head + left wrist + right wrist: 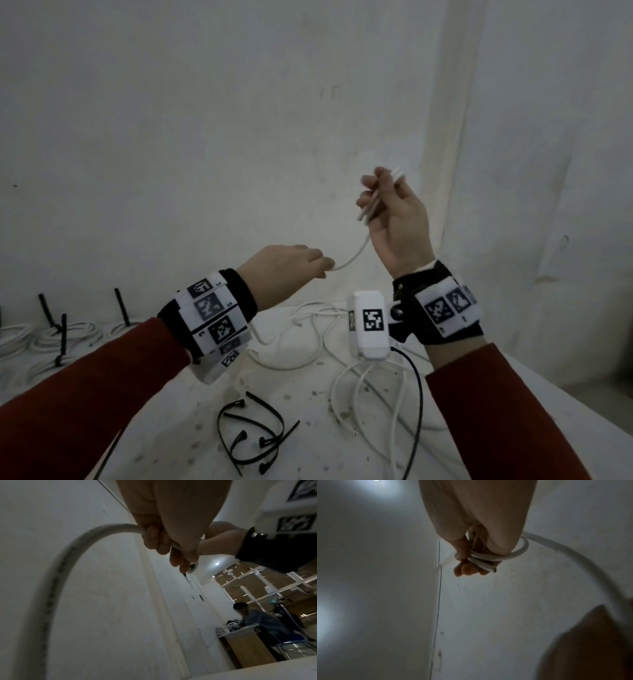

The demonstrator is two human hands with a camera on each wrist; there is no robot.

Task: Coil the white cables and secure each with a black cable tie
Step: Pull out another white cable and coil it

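Observation:
Raised above the table, my right hand (387, 202) holds the first small loops of a white cable (354, 255) between thumb and fingers; the right wrist view shows the loops (489, 558) wound round the fingers with the cut end sticking out. Lower and to the left, my left hand (294, 267) grips the same cable, which runs in an arc up to the right hand. The left wrist view shows that cable (56, 572) passing through the curled fingers. Several black cable ties (251, 435) lie loose on the table near me.
More white cable (308, 335) sprawls loose on the white table (171, 428) under my hands. Coiled cables with upright black ties (61, 337) lie at the far left. A plain wall stands right behind the table. Another person sits at a desk (254, 616) far off.

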